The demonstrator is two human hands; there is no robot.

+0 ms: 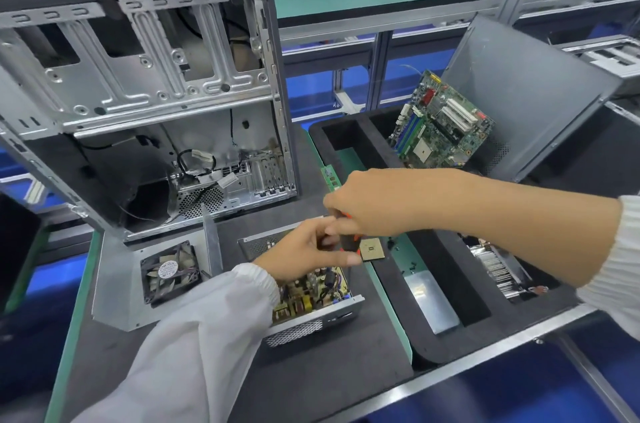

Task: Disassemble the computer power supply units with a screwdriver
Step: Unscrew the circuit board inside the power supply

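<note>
An opened power supply unit (pixel 311 315) lies on the dark mat, its circuit board with coils and capacitors exposed. Its removed cover with a black fan (pixel 170 272) rests to the left. My right hand (pixel 370 204) grips the black and orange handle of a screwdriver (pixel 349 240) held upright over the unit's far right corner. My left hand (pixel 308 248) reaches over the board, and its fingers pinch the screwdriver's shaft low down. The tip is hidden behind my fingers.
An empty computer case (pixel 145 104) stands open at the back left. A square CPU chip (pixel 372 249) lies beside the unit. The black foam tray (pixel 391 270) to the right holds a motherboard (pixel 440 125), a heatsink (pixel 498 267) and a grey side panel (pixel 526 93).
</note>
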